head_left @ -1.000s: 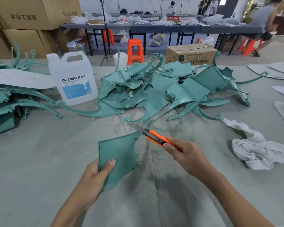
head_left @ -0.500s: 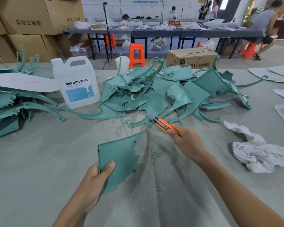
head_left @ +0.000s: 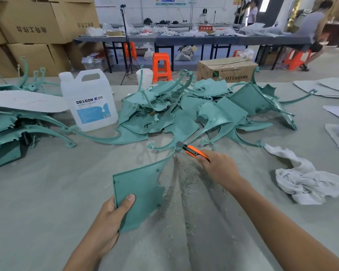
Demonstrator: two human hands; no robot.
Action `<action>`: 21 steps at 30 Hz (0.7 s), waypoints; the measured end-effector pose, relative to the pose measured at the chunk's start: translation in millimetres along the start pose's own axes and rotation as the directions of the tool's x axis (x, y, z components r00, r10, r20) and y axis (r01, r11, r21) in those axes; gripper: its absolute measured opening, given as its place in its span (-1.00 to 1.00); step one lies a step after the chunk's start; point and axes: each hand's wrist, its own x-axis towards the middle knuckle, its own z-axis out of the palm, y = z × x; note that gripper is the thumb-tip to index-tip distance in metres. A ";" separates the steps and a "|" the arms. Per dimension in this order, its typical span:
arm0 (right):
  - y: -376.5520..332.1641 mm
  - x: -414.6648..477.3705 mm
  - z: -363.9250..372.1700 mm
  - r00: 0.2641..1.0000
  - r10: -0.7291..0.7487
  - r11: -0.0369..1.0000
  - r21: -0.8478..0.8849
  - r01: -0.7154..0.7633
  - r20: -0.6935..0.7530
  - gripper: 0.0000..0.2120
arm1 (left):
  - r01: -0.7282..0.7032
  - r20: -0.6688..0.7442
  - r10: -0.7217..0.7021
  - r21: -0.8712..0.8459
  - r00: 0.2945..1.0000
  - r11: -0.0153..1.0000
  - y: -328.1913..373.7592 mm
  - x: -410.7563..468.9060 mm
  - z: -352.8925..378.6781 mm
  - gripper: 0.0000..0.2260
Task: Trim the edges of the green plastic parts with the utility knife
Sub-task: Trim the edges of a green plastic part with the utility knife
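My right hand [head_left: 217, 169], fingers [head_left: 202, 158] wrapped round the knife [head_left: 194, 150], has run it up to the part's [head_left: 143, 190] far tip. My left hand [head_left: 110, 218] pinches the near corner over the desk [head_left: 47, 192]. This stroke looks finished.

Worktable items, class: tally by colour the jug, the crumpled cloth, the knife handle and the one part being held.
White: 2, jug and cloth
Orange: 1, utility knife
Green: 1, held part
Total: 4
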 end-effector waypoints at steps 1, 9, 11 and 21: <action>-5.0 -1.3 0.4 1.000 -0.004 1.000 0.023 0.004 -0.020 -0.71 | 0.000 0.001 0.000 -0.001 1.000 1.000 0.1 -0.2 0.2 -0.65; -7.0 -17.4 4.6 0.999 -0.035 0.969 0.245 0.029 0.019 -0.79 | 0.032 -0.024 -0.033 -0.041 0.999 0.999 2.6 0.2 -3.0 -0.65; -1.9 -12.4 1.7 0.999 0.030 0.987 0.155 -0.034 0.031 -0.74 | 0.042 -0.055 -0.049 -0.117 0.997 0.992 2.5 0.6 -5.9 -0.65; -10.4 -5.3 2.9 1.000 0.027 0.993 0.112 -0.026 -0.011 -0.75 | 0.058 -0.079 -0.074 -0.188 0.994 0.980 3.8 0.5 -8.7 -0.74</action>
